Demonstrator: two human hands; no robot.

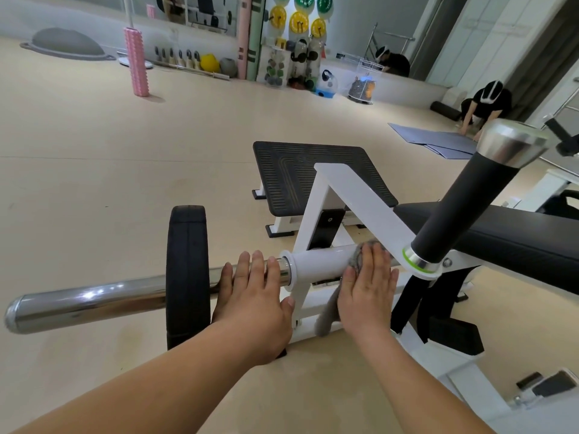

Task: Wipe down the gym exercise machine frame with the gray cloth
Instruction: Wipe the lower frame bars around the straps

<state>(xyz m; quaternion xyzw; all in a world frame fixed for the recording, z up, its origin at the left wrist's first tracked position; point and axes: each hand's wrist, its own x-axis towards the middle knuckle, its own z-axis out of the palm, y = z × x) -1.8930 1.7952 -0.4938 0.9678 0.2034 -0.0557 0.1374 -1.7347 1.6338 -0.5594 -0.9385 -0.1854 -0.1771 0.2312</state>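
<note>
Our right hand (366,292) lies flat and presses the gray cloth (327,316) on the white frame (316,261). Our left hand (253,296) rests with straight fingers on the shiny bar (94,297).

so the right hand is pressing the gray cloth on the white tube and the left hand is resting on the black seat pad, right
Only the left hand's place is wrong. In the head view the left hand rests on the chrome bar, beside the black weight plate. The rest holds: the right hand presses the gray cloth against the white tube.
</note>
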